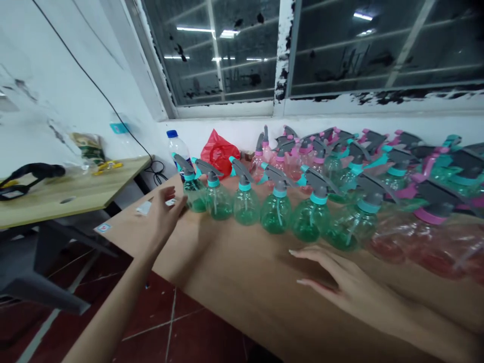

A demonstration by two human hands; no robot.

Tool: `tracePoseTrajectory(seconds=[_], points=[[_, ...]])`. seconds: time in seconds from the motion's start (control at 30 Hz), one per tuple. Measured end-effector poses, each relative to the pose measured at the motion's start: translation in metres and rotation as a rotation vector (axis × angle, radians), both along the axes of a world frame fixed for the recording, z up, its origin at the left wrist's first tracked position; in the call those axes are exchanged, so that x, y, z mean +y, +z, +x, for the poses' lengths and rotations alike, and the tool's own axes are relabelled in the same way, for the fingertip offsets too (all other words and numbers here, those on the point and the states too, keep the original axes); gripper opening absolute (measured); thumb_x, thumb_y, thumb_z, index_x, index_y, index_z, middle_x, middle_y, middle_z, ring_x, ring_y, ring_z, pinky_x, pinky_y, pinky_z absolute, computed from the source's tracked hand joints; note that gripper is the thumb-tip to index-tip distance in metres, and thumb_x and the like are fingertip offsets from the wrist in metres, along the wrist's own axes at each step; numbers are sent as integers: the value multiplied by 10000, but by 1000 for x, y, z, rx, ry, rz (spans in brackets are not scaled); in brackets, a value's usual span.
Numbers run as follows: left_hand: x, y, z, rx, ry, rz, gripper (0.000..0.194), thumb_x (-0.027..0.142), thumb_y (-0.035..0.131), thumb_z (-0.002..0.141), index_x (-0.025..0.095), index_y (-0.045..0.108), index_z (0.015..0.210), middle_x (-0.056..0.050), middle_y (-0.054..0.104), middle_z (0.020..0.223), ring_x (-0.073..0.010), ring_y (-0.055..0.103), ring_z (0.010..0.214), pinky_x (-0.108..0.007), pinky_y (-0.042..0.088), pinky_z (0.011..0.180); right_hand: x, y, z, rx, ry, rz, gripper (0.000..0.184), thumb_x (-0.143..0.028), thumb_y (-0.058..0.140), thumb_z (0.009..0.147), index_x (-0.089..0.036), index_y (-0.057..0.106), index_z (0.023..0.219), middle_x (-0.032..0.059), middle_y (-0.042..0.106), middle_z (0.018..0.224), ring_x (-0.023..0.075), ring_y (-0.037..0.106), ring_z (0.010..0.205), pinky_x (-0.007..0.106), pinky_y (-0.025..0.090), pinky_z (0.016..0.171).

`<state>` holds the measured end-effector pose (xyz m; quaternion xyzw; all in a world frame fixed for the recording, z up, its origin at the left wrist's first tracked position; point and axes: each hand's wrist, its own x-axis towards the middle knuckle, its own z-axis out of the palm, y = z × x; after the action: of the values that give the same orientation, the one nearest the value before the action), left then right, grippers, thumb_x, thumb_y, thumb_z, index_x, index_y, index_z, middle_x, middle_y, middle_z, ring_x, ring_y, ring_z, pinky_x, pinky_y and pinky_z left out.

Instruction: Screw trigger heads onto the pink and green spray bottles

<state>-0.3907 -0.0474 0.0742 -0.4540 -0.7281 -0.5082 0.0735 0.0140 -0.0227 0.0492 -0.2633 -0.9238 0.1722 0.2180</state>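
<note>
Several green spray bottles with grey triggers stand in a row on a brown table (234, 272); pink ones crowd behind and to the right. My left hand (163, 212) reaches out with fingers apart, its tips close beside the leftmost green spray bottle (193, 194), holding nothing. My right hand (335, 277) lies low over the table with fingers stretched out, just in front of a green bottle (346, 227) further along the row. It holds nothing.
A red plastic bag (218, 151) and a clear water bottle with a blue cap (176, 146) stand behind the row by the wall. A second wooden desk (71, 194) at left carries black scissors-like handles (22, 179) and small items. Red tiled floor (159, 327) lies below.
</note>
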Motion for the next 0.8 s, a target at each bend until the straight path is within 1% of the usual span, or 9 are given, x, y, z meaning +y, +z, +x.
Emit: tracePoseTrajectory(seconds=[0.07,0.17,0.3,0.43,0.57,0.63,0.8], points=[[10,1,-7,38,21,-35,547,485,664,660,178,502,1083,-131,554,1155,-309,558,1047,-433,474,819,0,0,-1,-10,-1,4,307,-342,508,884,-283,450,1179,4,621,1177,177,594,1083,344,505,910],[23,1,-11,78,32,-88,575,468,692,654,162,502,1103,-140,547,1171,-318,554,1049,-447,441,860,-1,-3,-1,-36,-19,13,305,-364,506,882,-297,453,1175,-1,621,1187,183,592,1094,346,510,903],[34,-1,-9,122,-4,-154,578,455,699,669,165,503,1130,-123,561,1153,-304,534,1082,-418,411,898,-5,-10,4,-39,-111,65,386,-389,539,857,-298,418,1212,2,637,1181,189,629,1042,327,539,859],[41,-3,-8,138,-28,-205,598,450,705,671,165,492,1152,-120,581,1116,-311,545,1066,-418,407,889,-11,-17,8,-15,-139,110,406,-399,557,843,-300,415,1210,0,641,1182,193,638,1027,307,560,817],[40,-2,-6,130,-32,-205,576,443,712,666,167,503,1125,-113,607,1072,-315,563,1041,-411,415,872,-17,-21,10,-35,-156,109,362,-391,537,855,-302,433,1191,-3,661,1147,191,654,996,321,555,836],[38,0,-5,112,-20,-189,555,445,715,663,173,510,1100,-105,614,1059,-316,567,1032,-414,420,865,-19,-23,10,-43,-161,98,352,-391,525,861,-294,441,1189,3,666,1137,188,657,989,310,555,835],[26,14,-2,23,17,-128,523,426,713,672,174,499,1077,-94,616,1037,-321,564,1029,-425,435,849,-21,-22,8,-59,-172,91,338,-410,520,860,-292,470,1171,6,670,1125,188,661,980,308,560,824]])
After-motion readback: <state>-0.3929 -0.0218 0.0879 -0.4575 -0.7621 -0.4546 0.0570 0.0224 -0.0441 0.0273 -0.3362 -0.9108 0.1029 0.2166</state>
